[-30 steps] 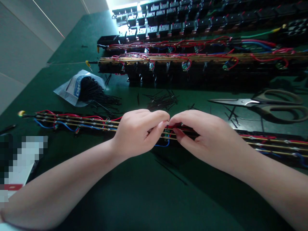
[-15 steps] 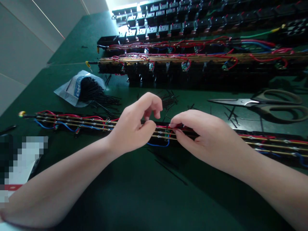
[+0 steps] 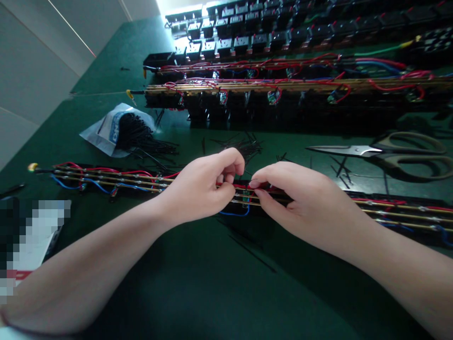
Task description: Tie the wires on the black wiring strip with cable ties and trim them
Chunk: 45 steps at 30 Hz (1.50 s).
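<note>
A long black strip [image 3: 106, 182] with brass rails and red and blue wires lies across the green table in front of me. My left hand [image 3: 201, 189] rests on its middle with fingers curled, pinching at the red wire. My right hand [image 3: 300, 198] meets it from the right, thumb and forefinger pinched on the same spot of the strip. What lies between the fingertips is too small to name. A small green part [image 3: 245, 196] with a blue wire loop shows just below the fingers.
An open bag of black cable ties [image 3: 116, 130] lies at the back left, with loose ties [image 3: 240, 146] scattered behind my hands. Large scissors [image 3: 389, 153] lie at the right. Several more wired strips [image 3: 283, 87] and rows of black parts fill the back.
My left hand's fingers lifted off the strip and spread half a second ago, then came back down and curled onto the wire. My right hand has barely moved.
</note>
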Tool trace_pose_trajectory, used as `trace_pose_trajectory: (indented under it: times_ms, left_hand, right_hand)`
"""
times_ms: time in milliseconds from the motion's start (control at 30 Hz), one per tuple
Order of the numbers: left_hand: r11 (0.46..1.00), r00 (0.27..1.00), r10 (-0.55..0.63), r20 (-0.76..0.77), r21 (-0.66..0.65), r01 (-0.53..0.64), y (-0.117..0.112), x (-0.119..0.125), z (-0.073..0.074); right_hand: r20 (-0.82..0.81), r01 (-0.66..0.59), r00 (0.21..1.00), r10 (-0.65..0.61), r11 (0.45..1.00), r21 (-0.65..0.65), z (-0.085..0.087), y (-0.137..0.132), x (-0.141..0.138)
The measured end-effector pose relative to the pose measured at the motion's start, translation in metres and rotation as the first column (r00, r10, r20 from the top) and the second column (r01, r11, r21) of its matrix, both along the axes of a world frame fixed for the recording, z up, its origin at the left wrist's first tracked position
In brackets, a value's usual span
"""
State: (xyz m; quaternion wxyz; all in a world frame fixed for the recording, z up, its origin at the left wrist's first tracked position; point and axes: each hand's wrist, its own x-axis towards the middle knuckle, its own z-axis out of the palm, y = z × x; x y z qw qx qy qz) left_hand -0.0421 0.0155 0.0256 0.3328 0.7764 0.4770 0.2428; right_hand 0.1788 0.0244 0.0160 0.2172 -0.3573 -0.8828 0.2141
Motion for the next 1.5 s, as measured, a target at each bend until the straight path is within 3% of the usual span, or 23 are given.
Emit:
trace_pose_trajectory:
  times_ms: [133,333,700,867,1067,1167,1333,1500]
  left_hand:
    - [1.000,1.000,-0.007,0.011,0.006,0.006,0.0015,-0.0007,-0.0009]
    - [0.988,0.999,-0.030,-0.034,0.153,0.035,0.0031,-0.0009,-0.0050]
    - [0.964,0.999,-0.036,-0.006,0.264,0.037,-0.0012,-0.0001,-0.0052]
    - [0.977,0.999,-0.047,-0.014,0.209,0.049,-0.0006,0.0004,-0.0054]
    - [0.988,0.996,0.053,-0.077,0.151,-0.041,0.0004,0.0030,-0.0055]
    - [0.996,0.996,0.041,-0.082,0.085,-0.034,0.0004,0.0029,-0.0046]
    - [0.999,1.000,-0.015,0.022,0.046,0.014,0.0011,0.0004,-0.0060]
    - [0.996,0.995,0.020,0.102,0.082,-0.028,0.0004,0.0015,-0.0075]
  right_hand:
    - [0.009,-0.010,1.000,0.010,1.000,0.002,0.0006,0.0000,0.0000]
    - [0.011,-0.006,1.000,0.006,1.000,-0.006,0.0029,-0.0005,-0.0001]
    - [-0.007,-0.019,1.000,0.018,1.000,-0.004,0.0014,0.0012,-0.0003]
    - [-0.019,-0.018,1.000,0.018,1.000,-0.008,0.0022,0.0016,-0.0006]
    - [0.008,-0.018,1.000,0.018,1.000,0.024,0.0019,0.0000,0.0004]
    - [-0.001,-0.015,1.000,0.015,1.000,0.022,0.0014,0.0003,0.0007]
    - [0.002,-0.020,1.000,0.020,1.000,0.014,0.0013,0.0005,0.0004]
    - [0.009,-0.023,1.000,0.022,1.000,0.019,0.0016,0.0010,-0.0003]
